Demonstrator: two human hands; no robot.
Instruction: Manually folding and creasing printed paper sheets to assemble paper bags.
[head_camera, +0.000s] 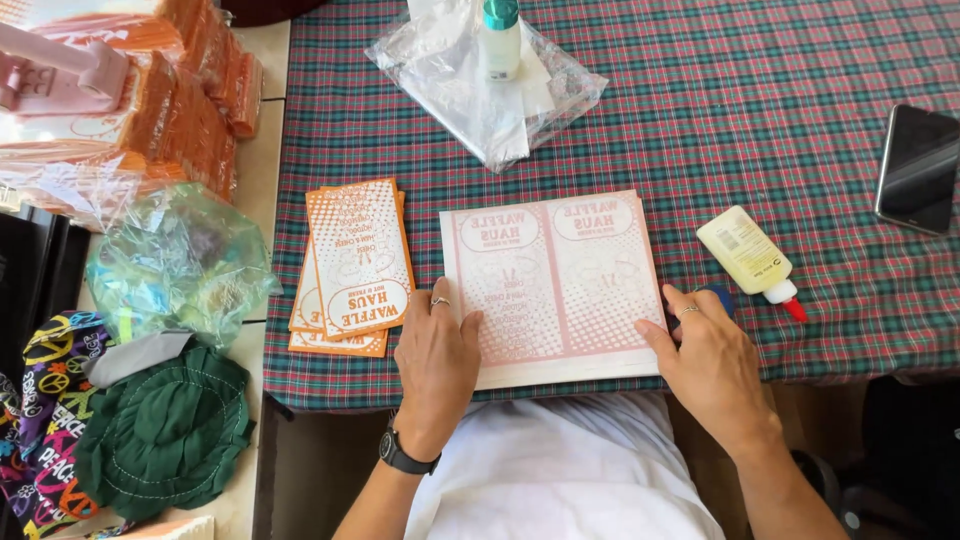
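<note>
- Finished: small pile of orange-printed paper bags (352, 268) at nine o'clock of the flat pale printed sheet stack (555, 285) on the plaid tablecloth (760, 120).
- Left hand (435, 362) and right hand (705, 360) rest flat, fingers spread, on the stack's near corners, gripping nothing.
- Remaining: whole stack unfolded; white glue bottle (748, 256) lies untouched at three o'clock.

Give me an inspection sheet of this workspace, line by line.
Surface: table under a red and green plaid cloth.
Job's things: stack of pale printed sheets at the near edge; pile of folded orange paper bags to its left.
Clutter: glue bottle lying on its side; clear plastic bag with a small bottle on it; dark phone at the right.
Hands: left hand flat on the stack's left edge, right hand at its right corner; both open.
Cables: nothing seen.
Surroundings: wrapped orange packs, crumpled plastic, green cloth on the left counter.
</note>
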